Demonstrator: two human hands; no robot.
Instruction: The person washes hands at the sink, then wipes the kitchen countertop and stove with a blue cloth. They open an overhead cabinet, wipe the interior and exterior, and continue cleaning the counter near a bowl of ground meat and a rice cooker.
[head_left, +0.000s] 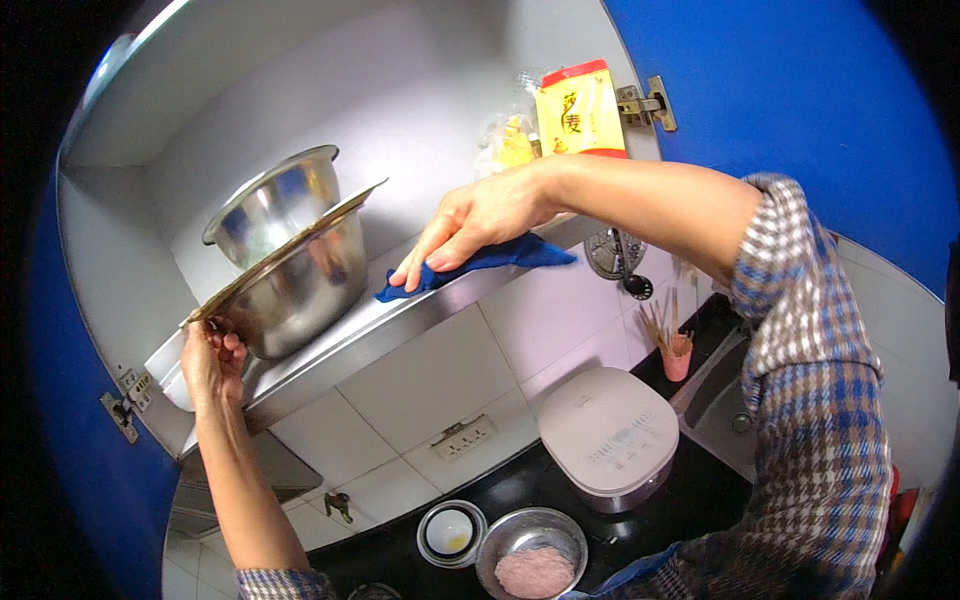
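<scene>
My left hand (214, 364) grips the rim of a large steel bowl (300, 292) in the wall cabinet, at the lower left. A smaller steel bowl (281, 199) sits in or on it, tilted the same way. My right hand (469, 229) holds a blue cloth (487, 264) against the front of the cabinet shelf (405, 315), right of the bowls. A white container (169, 367) shows partly behind my left hand. Behind my right wrist stands a yellow and red food packet (581, 112), with clear plastic bags (510, 142) beside it.
Blue cabinet doors (765, 90) hang open at both sides. Below, a black counter (517, 476) holds a rice cooker (611, 435), a steel bowl of pinkish ground food (532, 555), a small white bowl (450, 531) and a pink cup of sticks (677, 358) near the sink (720, 405).
</scene>
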